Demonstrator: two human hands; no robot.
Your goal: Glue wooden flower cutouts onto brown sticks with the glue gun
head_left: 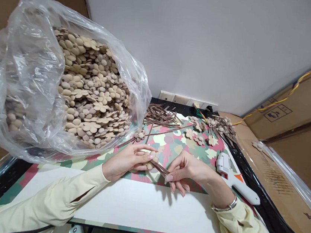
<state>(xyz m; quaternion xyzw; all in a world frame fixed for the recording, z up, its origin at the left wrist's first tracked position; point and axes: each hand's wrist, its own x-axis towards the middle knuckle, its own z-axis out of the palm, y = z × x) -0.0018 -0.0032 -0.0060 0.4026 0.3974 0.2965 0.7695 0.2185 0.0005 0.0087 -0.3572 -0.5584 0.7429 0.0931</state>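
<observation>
Above the near part of the table, my left hand [128,160] pinches a beige padded fabric flower [151,164] between thumb and fingers. A small bundle of brown striped strips [160,168] runs from the flower to my right hand [187,168]. My right thumb and forefinger close on the strips' lower end, with the other fingers loosely bent. My left fingers partly cover the flower, so how the strips join it cannot be seen. Just beyond my left hand, a grey-brown flower [139,134] lies with strips under it.
A clear plastic bag [35,61] full of fabric flowers stands at the left. Loose strips [162,115] lie at the back, near several flowers [190,133] and a finished-looking bunch [220,124]. A white glue gun [224,163] lies right. Cardboard boxes [300,99] flank the table.
</observation>
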